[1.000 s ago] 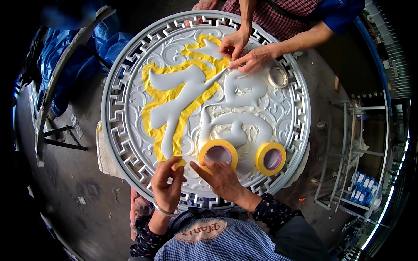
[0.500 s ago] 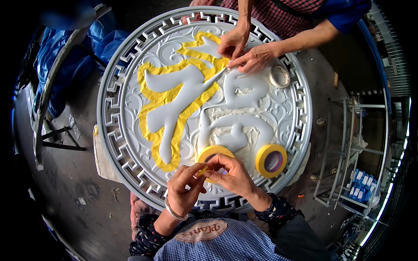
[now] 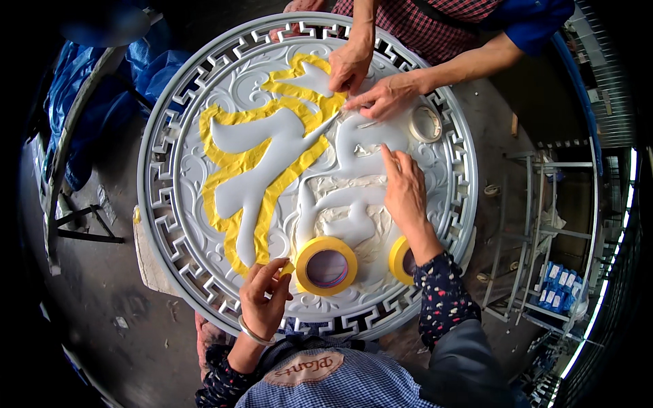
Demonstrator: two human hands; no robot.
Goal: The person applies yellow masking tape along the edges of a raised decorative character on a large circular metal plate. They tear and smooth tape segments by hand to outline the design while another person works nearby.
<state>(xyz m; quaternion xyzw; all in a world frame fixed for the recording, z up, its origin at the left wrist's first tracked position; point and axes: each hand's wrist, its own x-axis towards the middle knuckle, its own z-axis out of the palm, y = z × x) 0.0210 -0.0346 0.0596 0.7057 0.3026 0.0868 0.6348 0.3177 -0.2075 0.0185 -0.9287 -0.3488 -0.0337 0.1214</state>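
Note:
A round grey panel [image 3: 178,170] with raised carving and a fretwork border lies in front of me. My left hand [image 3: 264,299] is closed, pinching a small piece of yellow tape [image 3: 287,269] over the panel's near part. Just right of it lies a roll of yellow tape [image 3: 306,255]. My right hand [image 3: 407,194] reaches over the right part of the panel, index finger stretched to the raised smooth shapes; nothing shows in it. Its forearm partly hides a second roll of yellow tape [image 3: 396,261]. Crumpled yellow tape [image 3: 277,194] edges the raised shape on the left.
Across the panel, a co-worker's hands [image 3: 388,96] work at the yellow tape's far end. A white tape roll [image 3: 436,133] lies near the right border. Pale masking [image 3: 371,241] surrounds the right-hand shapes. A metal rack [image 3: 564,234] stands right; blue sheeting [image 3: 78,102] hangs left.
My hands were together over the near tape roll. The right has moved up and right onto the carving; the left keeps the tape piece. The panel appears shifted slightly left in view.

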